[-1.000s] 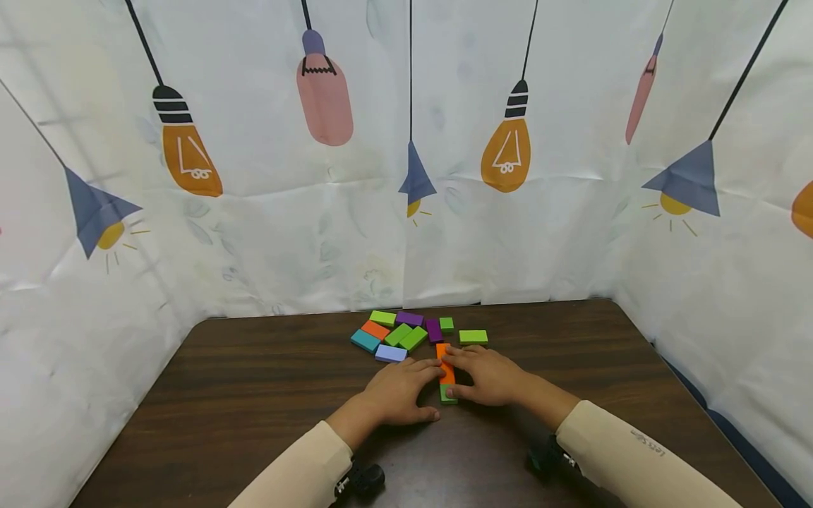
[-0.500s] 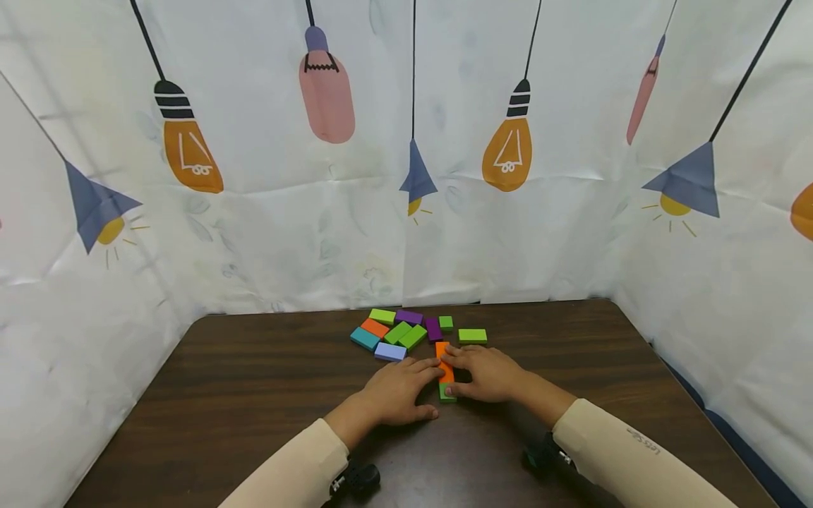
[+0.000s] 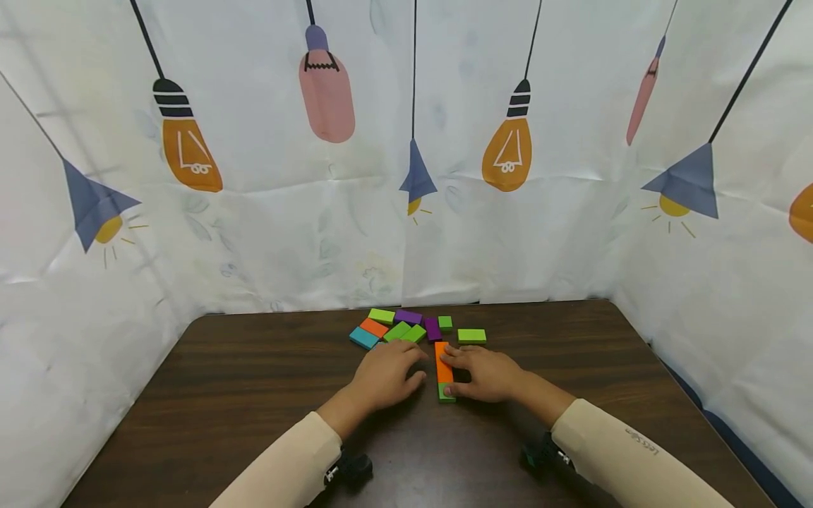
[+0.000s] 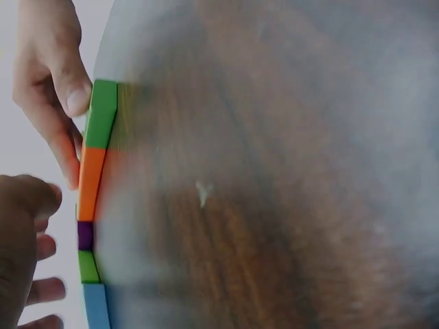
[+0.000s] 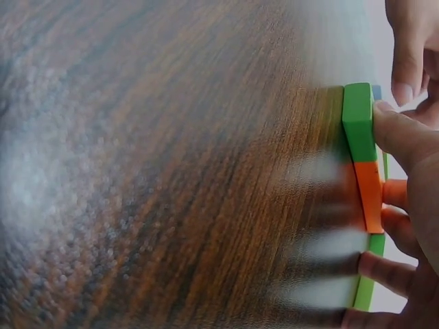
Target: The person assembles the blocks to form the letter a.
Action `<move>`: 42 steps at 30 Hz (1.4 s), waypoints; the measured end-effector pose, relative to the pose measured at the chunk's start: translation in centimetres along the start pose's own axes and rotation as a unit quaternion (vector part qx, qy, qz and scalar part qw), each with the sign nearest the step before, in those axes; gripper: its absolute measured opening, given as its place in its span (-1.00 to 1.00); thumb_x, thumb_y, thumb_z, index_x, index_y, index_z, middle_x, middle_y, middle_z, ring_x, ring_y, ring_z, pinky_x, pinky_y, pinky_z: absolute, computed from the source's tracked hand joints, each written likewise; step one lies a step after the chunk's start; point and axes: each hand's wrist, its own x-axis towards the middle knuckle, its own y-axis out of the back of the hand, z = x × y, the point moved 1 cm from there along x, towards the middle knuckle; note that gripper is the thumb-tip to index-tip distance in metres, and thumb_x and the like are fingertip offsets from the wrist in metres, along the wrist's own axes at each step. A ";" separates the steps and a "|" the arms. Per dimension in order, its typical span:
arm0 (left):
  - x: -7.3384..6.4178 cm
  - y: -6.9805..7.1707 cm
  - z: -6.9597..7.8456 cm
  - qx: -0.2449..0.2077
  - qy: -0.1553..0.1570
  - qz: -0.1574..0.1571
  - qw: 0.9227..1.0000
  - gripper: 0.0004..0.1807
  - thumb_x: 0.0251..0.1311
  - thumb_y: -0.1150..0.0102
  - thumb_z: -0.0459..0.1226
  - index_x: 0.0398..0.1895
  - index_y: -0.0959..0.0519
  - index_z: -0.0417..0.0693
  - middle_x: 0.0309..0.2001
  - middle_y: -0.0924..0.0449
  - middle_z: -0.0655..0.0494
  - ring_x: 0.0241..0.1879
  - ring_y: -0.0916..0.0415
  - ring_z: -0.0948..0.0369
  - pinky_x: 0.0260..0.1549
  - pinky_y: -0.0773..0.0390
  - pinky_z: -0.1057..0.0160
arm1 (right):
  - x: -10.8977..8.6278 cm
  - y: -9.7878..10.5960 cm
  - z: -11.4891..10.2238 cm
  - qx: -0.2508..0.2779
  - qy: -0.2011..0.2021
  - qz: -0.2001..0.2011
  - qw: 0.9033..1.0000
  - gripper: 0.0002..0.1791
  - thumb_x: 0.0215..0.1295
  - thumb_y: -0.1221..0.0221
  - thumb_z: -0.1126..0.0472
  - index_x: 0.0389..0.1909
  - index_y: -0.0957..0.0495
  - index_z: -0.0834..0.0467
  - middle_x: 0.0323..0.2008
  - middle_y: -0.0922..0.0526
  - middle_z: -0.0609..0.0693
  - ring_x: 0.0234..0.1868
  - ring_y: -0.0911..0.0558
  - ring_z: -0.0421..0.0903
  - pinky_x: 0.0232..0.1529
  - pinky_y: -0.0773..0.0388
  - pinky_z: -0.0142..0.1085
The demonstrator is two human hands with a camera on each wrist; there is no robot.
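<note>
My right hand rests on two blocks laid end to end: its thumb touches the green block and its fingertips touch the orange block. The right wrist view shows the thumb on top of the green block. My left hand reaches over the near side of the block cluster, fingers apart and loosely bent; its fingertips are partly hidden. In the left wrist view nothing shows between those fingers, and a light blue block lies close by. The periwinkle block is almost covered by the left hand in the head view.
Behind the hands lie a teal block, a red-orange block, purple blocks and several green ones. A lime block lies apart, right of the cluster. The brown table meets a printed cloth backdrop.
My left hand has left the side of the orange block and moved left and forward, over the periwinkle block. My right hand stays on the orange and green blocks.
</note>
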 end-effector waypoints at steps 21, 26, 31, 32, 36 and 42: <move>1.8 -1.5 -1.7 0.078 0.116 -0.002 0.990 -0.60 0.40 -0.23 0.03 0.19 -0.70 0.13 0.16 -0.59 0.16 0.17 -0.42 0.04 0.18 -0.43 -0.07 | 0.1 -0.3 0.1 -0.011 -0.001 -0.006 1.000 -0.16 0.37 -0.06 -0.44 0.55 -0.31 -0.10 0.53 -0.24 -0.15 0.50 -0.28 0.05 0.18 -0.48 0.22; 1.7 -1.3 -1.7 0.085 0.101 0.011 0.991 -0.68 0.36 -0.29 0.00 0.08 -0.75 0.16 0.06 -0.64 0.22 0.11 -0.45 0.07 0.14 -0.45 -0.05 | 0.0 -0.3 0.2 -0.009 -0.002 0.000 1.000 -0.17 0.38 -0.08 -0.43 0.54 -0.33 -0.09 0.53 -0.26 -0.15 0.50 -0.28 0.07 0.15 -0.49 0.23; 1.7 -1.0 -1.7 0.076 0.099 0.032 0.992 -0.83 0.29 -0.39 -0.08 -0.13 -0.78 0.13 -0.09 -0.70 0.22 -0.03 -0.50 0.10 0.01 -0.49 0.01 | 0.0 -0.2 0.2 -0.005 0.003 0.007 1.000 -0.18 0.38 -0.09 -0.41 0.52 -0.36 -0.06 0.52 -0.28 -0.12 0.49 -0.30 0.08 0.11 -0.52 0.23; 1.7 -1.1 -1.8 0.072 0.099 0.037 0.992 -0.85 0.28 -0.40 -0.10 -0.17 -0.78 0.11 -0.11 -0.70 0.22 -0.05 -0.50 0.09 0.00 -0.50 0.01 | 0.0 -0.2 0.2 -0.004 0.003 0.007 1.000 -0.18 0.38 -0.09 -0.42 0.52 -0.36 -0.06 0.52 -0.28 -0.12 0.49 -0.30 0.08 0.11 -0.52 0.23; 1.6 -1.2 -1.8 0.055 0.093 0.048 0.993 -0.89 0.27 -0.40 -0.19 -0.18 -0.74 0.05 -0.10 -0.71 0.17 -0.09 -0.52 0.07 0.00 -0.51 0.00 | -0.1 -0.3 0.2 -0.005 0.004 0.005 1.000 -0.17 0.38 -0.08 -0.43 0.53 -0.35 -0.06 0.52 -0.27 -0.13 0.49 -0.29 0.07 0.11 -0.51 0.23; 1.4 -1.4 -1.8 0.039 0.081 0.054 0.995 -0.84 0.23 -0.34 -0.32 -0.16 -0.76 0.06 -0.08 -0.70 0.18 -0.10 -0.54 0.09 -0.02 -0.53 0.02 | -0.1 -0.4 0.3 -0.004 0.004 0.005 1.000 -0.17 0.38 -0.07 -0.43 0.53 -0.34 -0.07 0.53 -0.26 -0.13 0.50 -0.29 0.07 0.12 -0.50 0.24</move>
